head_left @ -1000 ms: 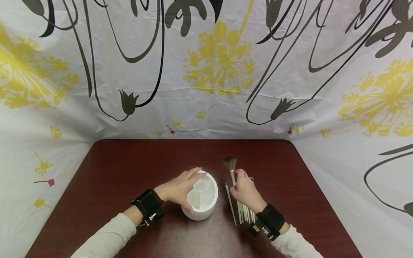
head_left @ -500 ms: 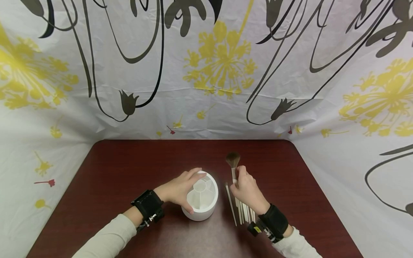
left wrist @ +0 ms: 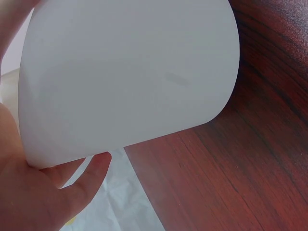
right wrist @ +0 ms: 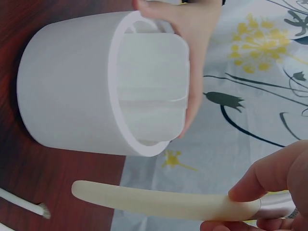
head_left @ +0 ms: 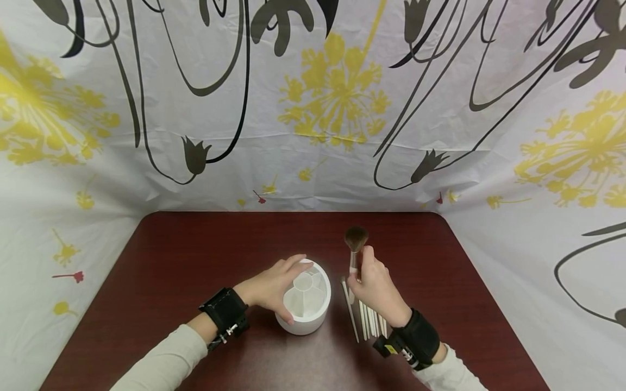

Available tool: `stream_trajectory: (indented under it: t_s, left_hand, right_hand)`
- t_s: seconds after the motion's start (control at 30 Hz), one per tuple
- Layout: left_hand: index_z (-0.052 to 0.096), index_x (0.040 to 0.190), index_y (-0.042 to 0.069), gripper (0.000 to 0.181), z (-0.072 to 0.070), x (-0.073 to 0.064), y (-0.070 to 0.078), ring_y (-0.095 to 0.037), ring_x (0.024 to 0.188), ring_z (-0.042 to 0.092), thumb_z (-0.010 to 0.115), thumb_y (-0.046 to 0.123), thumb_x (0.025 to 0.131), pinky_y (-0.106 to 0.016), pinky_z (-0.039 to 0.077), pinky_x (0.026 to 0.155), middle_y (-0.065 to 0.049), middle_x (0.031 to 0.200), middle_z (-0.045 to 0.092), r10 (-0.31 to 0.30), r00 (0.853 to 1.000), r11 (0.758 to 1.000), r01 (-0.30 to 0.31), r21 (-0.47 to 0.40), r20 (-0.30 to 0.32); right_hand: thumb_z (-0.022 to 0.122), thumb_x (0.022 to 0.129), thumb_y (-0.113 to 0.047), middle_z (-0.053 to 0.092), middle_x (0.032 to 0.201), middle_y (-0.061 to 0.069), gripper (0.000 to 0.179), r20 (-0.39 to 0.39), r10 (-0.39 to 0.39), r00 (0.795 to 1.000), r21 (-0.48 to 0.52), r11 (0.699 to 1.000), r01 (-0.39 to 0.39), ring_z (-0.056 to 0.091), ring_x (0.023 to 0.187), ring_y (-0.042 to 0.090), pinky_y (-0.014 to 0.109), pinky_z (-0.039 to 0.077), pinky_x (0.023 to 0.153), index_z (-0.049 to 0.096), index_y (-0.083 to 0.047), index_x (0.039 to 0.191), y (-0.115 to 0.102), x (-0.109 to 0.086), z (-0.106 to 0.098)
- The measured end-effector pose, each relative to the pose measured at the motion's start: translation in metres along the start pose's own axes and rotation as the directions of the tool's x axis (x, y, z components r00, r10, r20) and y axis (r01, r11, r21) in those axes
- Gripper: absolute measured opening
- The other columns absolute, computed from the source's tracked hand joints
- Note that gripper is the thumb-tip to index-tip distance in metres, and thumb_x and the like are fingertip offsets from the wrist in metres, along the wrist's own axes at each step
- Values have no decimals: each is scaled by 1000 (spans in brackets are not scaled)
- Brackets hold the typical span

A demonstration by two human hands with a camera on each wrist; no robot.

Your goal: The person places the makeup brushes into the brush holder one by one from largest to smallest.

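A white round divided holder (head_left: pixel 303 326) stands upright on the dark red table. My left hand (head_left: pixel 271 285) grips it around the rim from the left side. In the left wrist view, the smooth wall of the holder (left wrist: pixel 130 77) fills much of the frame. My right hand (head_left: pixel 379 288) pinches a makeup brush (head_left: pixel 356 239) near its metal collar, its fluffy brown bristles pointing away from me. The right wrist view shows its cream handle (right wrist: pixel 159 199) pointing toward the holder's side, apart from the holder (right wrist: pixel 72 86). Clear dividers show inside the holder.
Several thin pale-handled brushes (head_left: pixel 373 323) lie side by side under and beside my right hand. One slim brush (head_left: pixel 350 309) lies a little to their left, near the holder. A patterned white sheet (head_left: pixel 313 179) hangs behind the table (head_left: pixel 220 233) and along both sides.
My right hand has lifted the makeup brush and moved slightly away from me, and the brush now points more straight ahead. The left hand and the holder have stayed still.
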State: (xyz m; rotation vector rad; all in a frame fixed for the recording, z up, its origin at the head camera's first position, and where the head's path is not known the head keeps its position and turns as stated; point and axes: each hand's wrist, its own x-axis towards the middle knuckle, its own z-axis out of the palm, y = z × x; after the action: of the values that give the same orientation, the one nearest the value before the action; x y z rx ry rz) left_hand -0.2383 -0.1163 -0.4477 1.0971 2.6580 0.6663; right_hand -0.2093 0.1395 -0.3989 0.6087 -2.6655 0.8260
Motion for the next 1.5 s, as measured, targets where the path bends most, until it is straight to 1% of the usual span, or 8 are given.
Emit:
stream_trajectory:
  t_s: [0.13, 0.27, 0.33, 0.47, 0.57, 0.9, 1.13, 1.5]
  left_hand:
    - [21, 143, 21, 120, 0, 0, 0, -27, 123, 32, 86, 47, 45, -41, 42, 88, -9, 148, 14, 3, 1000, 1000, -3, -3, 1]
    - [21, 143, 21, 120, 0, 0, 0, -27, 123, 32, 86, 47, 45, -41, 42, 88, -9, 148, 14, 4, 1000, 1000, -4, -5, 1]
    - [21, 143, 22, 121, 0, -1, 0, -27, 123, 32, 86, 48, 45, -41, 42, 88, -8, 148, 14, 1, 1000, 1000, -1, -3, 3]
    - [21, 143, 22, 120, 0, -1, 1, -26, 123, 33, 86, 48, 45, -41, 42, 87, -8, 148, 14, -1, 1000, 1000, 1, -2, 3]
    - [22, 143, 21, 120, -1, -1, 2, -26, 122, 33, 86, 47, 45, -40, 43, 87, -7, 148, 14, 1, 1000, 1000, -1, -3, 1]
    - [24, 142, 21, 118, -1, 0, 2, -25, 120, 35, 86, 46, 45, -39, 42, 89, -8, 147, 16, -2, 1000, 1000, 2, -14, -5]
    - [25, 142, 21, 118, 0, 0, 1, -25, 119, 35, 86, 48, 45, -39, 42, 88, -7, 147, 17, -6, 1000, 1000, 6, -18, -6]
    - [23, 142, 22, 120, 1, 1, -1, -27, 121, 35, 85, 49, 44, -40, 41, 89, -7, 148, 16, -6, 1000, 1000, 6, -9, -7]
  right_hand:
    - [60, 73, 3, 37, 58, -3, 35, -4, 9, 1000, 2, 1000, -9, 32, 46, 6, 19, 29, 42, 38, 3, 99, -4, 2, -3]
    - [60, 73, 3, 37, 59, -4, 32, -40, -20, 999, 8, 1000, 21, 35, 47, 6, 19, 30, 43, 37, 1, 96, -8, 3, -5]
    - [60, 72, 4, 37, 60, -4, 35, -66, -55, 996, 13, 998, 56, 35, 48, 6, 19, 30, 43, 37, 1, 98, -9, 3, -5]
    - [61, 70, 6, 45, 69, -3, 45, -116, -134, 984, 29, 990, 138, 37, 53, 5, 18, 33, 47, 35, -1, 106, -13, 5, -5]
    - [61, 70, 7, 49, 74, -2, 48, -134, -164, 977, 37, 985, 170, 39, 54, 5, 18, 35, 49, 34, -2, 109, -15, 6, -5]
    - [67, 72, 4, 57, 77, 2, 52, -111, -102, 989, 68, 992, 110, 56, 63, 11, 21, 46, 55, 35, -3, 112, -25, 10, -5]
    - [68, 72, 5, 60, 81, 6, 54, -127, -121, 984, 92, 987, 134, 62, 70, 17, 26, 50, 59, 33, -2, 113, -30, 12, 0]
    - [69, 71, 5, 59, 80, 5, 49, -127, -164, 978, 94, 980, 176, 60, 67, 16, 23, 50, 58, 37, 0, 107, -32, 15, 6]
